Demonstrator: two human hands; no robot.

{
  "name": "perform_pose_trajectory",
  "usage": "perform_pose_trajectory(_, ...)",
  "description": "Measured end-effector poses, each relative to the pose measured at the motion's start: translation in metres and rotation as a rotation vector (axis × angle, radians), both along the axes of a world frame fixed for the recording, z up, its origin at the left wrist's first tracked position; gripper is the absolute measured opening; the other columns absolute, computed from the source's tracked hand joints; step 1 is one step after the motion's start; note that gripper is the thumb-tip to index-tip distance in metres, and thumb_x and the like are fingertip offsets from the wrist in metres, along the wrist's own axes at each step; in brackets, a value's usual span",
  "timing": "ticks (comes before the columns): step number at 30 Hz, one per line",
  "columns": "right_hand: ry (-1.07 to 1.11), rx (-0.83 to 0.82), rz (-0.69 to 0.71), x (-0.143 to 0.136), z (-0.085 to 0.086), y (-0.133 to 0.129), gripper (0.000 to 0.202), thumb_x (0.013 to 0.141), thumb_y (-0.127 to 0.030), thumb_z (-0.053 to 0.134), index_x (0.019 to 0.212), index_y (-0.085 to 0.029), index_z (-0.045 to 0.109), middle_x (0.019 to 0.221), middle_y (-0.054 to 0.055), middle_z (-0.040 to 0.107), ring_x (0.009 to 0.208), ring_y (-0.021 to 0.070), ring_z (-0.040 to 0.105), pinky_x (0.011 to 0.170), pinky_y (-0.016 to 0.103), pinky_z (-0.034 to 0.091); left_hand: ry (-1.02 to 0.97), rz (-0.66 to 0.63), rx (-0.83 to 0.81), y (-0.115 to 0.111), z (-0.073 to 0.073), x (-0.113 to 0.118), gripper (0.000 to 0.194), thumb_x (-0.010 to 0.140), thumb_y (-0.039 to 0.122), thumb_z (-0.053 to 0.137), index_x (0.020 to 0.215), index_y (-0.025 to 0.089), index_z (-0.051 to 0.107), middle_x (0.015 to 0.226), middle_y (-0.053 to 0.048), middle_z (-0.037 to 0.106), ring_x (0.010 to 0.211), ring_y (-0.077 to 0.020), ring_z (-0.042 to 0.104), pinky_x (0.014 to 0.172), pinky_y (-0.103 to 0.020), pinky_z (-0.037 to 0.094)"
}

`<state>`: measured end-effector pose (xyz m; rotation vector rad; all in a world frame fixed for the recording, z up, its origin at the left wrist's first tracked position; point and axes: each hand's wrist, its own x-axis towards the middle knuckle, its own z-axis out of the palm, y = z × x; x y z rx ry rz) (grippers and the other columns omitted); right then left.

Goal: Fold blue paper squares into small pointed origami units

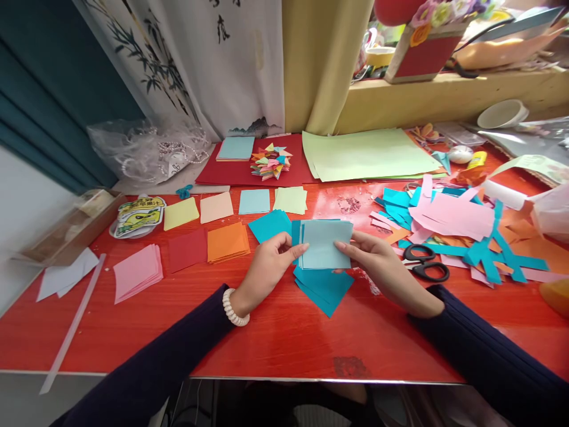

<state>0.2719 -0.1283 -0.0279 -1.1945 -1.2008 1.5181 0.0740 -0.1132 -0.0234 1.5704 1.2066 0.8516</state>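
Observation:
Between my two hands is a small stack of light blue paper squares (326, 244), with a darker teal sheet showing at its left edge. My left hand (271, 261) pinches the left side, thumb on top. My right hand (377, 261) grips the right side the same way. Just below the stack, teal paper squares (326, 293) lie on the table, partly covered by it. More teal squares (270, 225) rest behind my left hand. Black-handled scissors (427, 262) lie to the right of my right hand, their blades partly hidden.
Square piles in orange (228, 243), red (187, 249), pink (138, 273) and paler colours spread leftward on the red table (249, 350). A folded paper ring (271, 162) sits at the back. Paper scraps (453, 216) heap at right. A pale strip (73, 323) overhangs the front edge.

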Motion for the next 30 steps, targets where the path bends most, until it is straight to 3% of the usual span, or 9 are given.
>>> perform_pose_trajectory(7, 0.092, 0.123, -0.203, 0.012, -0.003, 0.006, 0.014, 0.081, -0.032, 0.059, 0.09, -0.021, 0.061, 0.087, 0.002, 0.061, 0.075, 0.0147, 0.06, 0.065, 0.029, 0.055, 0.062, -0.003, 0.041, 0.005, 0.006, -0.006, 0.04, 0.083, 0.047, 0.05, 0.062, 0.019, 0.029, 0.062, 0.005, 0.024, 0.055, -0.0088, 0.026, 0.052, -0.023, 0.027)
perform_pose_trajectory(13, 0.148, 0.183, -0.304, 0.011, 0.004, 0.005, 0.008, 0.079, -0.031, 0.061, 0.079, -0.023, 0.061, 0.081, -0.001, 0.057, 0.067, 0.0109, 0.056, 0.053, 0.024, 0.054, 0.244, -0.131, 0.116, -0.004, -0.01, -0.003, 0.033, 0.075, 0.041, 0.062, 0.063, 0.018, 0.041, 0.066, 0.002, 0.043, 0.071, -0.0153, 0.039, 0.066, -0.029, 0.034)
perform_pose_trajectory(16, 0.118, 0.174, -0.263, 0.009, 0.005, 0.004, 0.009, 0.078, -0.032, 0.062, 0.08, -0.023, 0.062, 0.078, -0.001, 0.058, 0.065, 0.0106, 0.056, 0.054, 0.024, 0.053, 0.334, -0.106, 0.215, -0.006, -0.007, -0.001, 0.029, 0.071, 0.043, 0.066, 0.081, 0.019, 0.053, 0.088, -0.003, 0.052, 0.09, -0.0217, 0.042, 0.084, -0.038, 0.034)
perform_pose_trajectory(19, 0.08, 0.144, -0.163, 0.006, 0.004, 0.003, 0.017, 0.079, -0.035, 0.061, 0.091, -0.023, 0.063, 0.083, 0.001, 0.062, 0.067, 0.0125, 0.058, 0.056, 0.026, 0.053, 0.229, 0.0, 0.216, -0.004, 0.002, -0.001, 0.032, 0.083, 0.046, 0.049, 0.104, 0.021, 0.053, 0.104, -0.006, 0.052, 0.102, -0.022, 0.044, 0.091, -0.038, 0.033)
perform_pose_trajectory(21, 0.054, 0.111, -0.097, 0.004, 0.004, 0.001, 0.022, 0.078, -0.036, 0.061, 0.096, -0.023, 0.062, 0.085, 0.002, 0.063, 0.068, 0.014, 0.059, 0.057, 0.028, 0.053, 0.065, 0.007, 0.115, -0.002, 0.006, -0.002, 0.031, 0.088, 0.045, 0.041, 0.102, 0.021, 0.055, 0.099, -0.005, 0.056, 0.096, -0.0195, 0.049, 0.086, -0.033, 0.039)
perform_pose_trajectory(25, -0.019, 0.065, -0.065, 0.0, 0.007, -0.002, 0.02, 0.077, -0.039, 0.061, 0.088, -0.022, 0.063, 0.076, 0.0, 0.063, 0.064, 0.0136, 0.059, 0.056, 0.027, 0.052, -0.051, -0.03, -0.001, -0.002, 0.003, -0.001, 0.029, 0.082, 0.046, 0.051, 0.077, 0.018, 0.058, 0.075, -0.002, 0.057, 0.074, -0.0162, 0.053, 0.067, -0.028, 0.043)
perform_pose_trajectory(30, 0.012, 0.046, -0.051, 0.001, 0.005, -0.002, 0.018, 0.077, -0.038, 0.062, 0.083, -0.022, 0.062, 0.074, 0.0, 0.062, 0.067, 0.0138, 0.059, 0.058, 0.026, 0.051, -0.099, 0.002, -0.047, -0.002, -0.003, -0.001, 0.027, 0.08, 0.045, 0.057, 0.089, 0.019, 0.057, 0.077, -0.001, 0.057, 0.074, -0.0154, 0.054, 0.064, -0.027, 0.044)
